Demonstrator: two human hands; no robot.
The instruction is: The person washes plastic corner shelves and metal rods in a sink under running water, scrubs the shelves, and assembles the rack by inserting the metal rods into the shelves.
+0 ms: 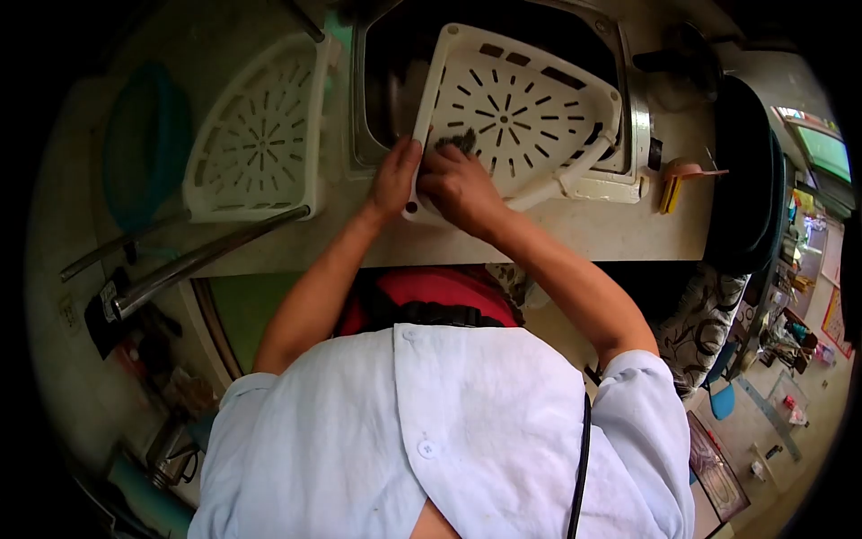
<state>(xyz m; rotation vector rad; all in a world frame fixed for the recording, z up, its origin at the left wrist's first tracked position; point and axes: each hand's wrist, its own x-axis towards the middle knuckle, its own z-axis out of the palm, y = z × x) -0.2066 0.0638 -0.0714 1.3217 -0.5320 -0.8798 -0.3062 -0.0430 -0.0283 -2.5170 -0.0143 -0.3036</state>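
A white plastic corner shelf [561, 121] with slots fanning out from its middle lies tilted over the sink [359, 117]. My left hand [393, 178] is closed around its left rim, near the lower corner. Inside that rim, my right hand [462, 190] presses a dark, rough scouring pad [464, 140] against the slotted face. The fingers of the right hand are curled, and they partly cover the pad.
A second white corner shelf [254, 135] stands at the left, beside metal tubes [215, 259]. Behind it is a teal basin [144, 148]. Right of the sink, a pinkish holder with a yellow item [670, 193] sits on the counter [575, 235], near a dark pan [687, 63].
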